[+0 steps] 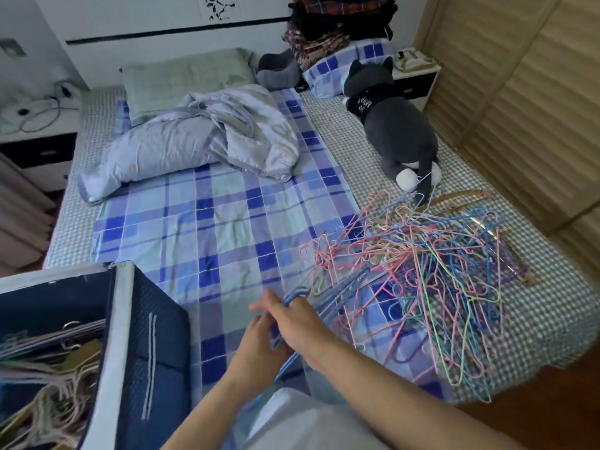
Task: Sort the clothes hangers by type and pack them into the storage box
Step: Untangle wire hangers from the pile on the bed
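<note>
Both hands are low and central on the checked bedsheet (220, 222), working one bundle. The right hand (300, 323) is curled round a bunch of blue wire hangers (328, 297), their hooks looping out past its knuckles toward twelve o'clock. The left hand (256, 345) sits just at its eight o'clock, fingers wrapped on the lower part of the same blue bunch, the wires running down between the two palms toward six o'clock. From the grip the hanger bodies fan out toward two o'clock, their far ends touching the edge of the heap.

That heap, the tangled pile of coloured wire hangers (431, 274) in pink, blue, purple and green, lies at three o'clock from the hands, on the right side of the bed. A few wooden hangers (461, 198) poke out at its far edge, toward one o'clock.

The storage box (120, 319) stands open at nine o'clock from the grip, near but apart, navy fabric with pale trim, and sorted hangers (48, 358) already lie inside it.

Farther up the bed: a crumpled quilt (194, 138) at eleven o'clock, a grey plush cat (396, 125) at one.
</note>
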The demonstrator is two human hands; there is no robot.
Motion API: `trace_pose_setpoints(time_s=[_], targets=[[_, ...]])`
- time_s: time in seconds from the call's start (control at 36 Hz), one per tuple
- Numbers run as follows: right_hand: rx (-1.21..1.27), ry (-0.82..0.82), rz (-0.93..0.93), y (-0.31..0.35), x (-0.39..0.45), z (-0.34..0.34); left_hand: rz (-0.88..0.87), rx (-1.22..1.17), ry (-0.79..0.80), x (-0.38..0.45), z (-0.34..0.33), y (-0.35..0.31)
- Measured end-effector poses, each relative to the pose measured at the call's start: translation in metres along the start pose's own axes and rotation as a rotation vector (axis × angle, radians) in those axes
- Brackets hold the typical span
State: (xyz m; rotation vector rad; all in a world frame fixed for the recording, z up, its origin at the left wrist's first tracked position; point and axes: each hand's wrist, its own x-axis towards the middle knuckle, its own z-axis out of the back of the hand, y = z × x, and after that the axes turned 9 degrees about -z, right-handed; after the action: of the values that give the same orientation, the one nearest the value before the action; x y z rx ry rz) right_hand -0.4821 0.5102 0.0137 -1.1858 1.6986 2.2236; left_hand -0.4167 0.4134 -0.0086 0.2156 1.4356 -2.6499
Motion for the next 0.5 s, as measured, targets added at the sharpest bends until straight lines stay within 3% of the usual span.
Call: trace_pose_setpoints(time_s=[0.08, 0.17, 0.36, 0.5], targets=[[-0.217, 0.052, 0.101, -0.014, 0.0, -0.003, -0.06, 0.055, -0.045, -0.001, -0.011, -0.005], [-0.402, 0.122, 0.15, -0.018, 0.005, 0.01, -0.011, 0.085, -0.113, 0.005, -0.021, -0.005], [-0.436, 0.598, -0.067, -0.046, -0.009, 0.095, 0.151, -0.046, 0.062, 0.007, -0.043, -0.019], [-0.61, 0.675, -0.063, -0.073, -0.009, 0.135, 0.28, 0.092, 0.056, 0.003, -0.084, -0.03]])
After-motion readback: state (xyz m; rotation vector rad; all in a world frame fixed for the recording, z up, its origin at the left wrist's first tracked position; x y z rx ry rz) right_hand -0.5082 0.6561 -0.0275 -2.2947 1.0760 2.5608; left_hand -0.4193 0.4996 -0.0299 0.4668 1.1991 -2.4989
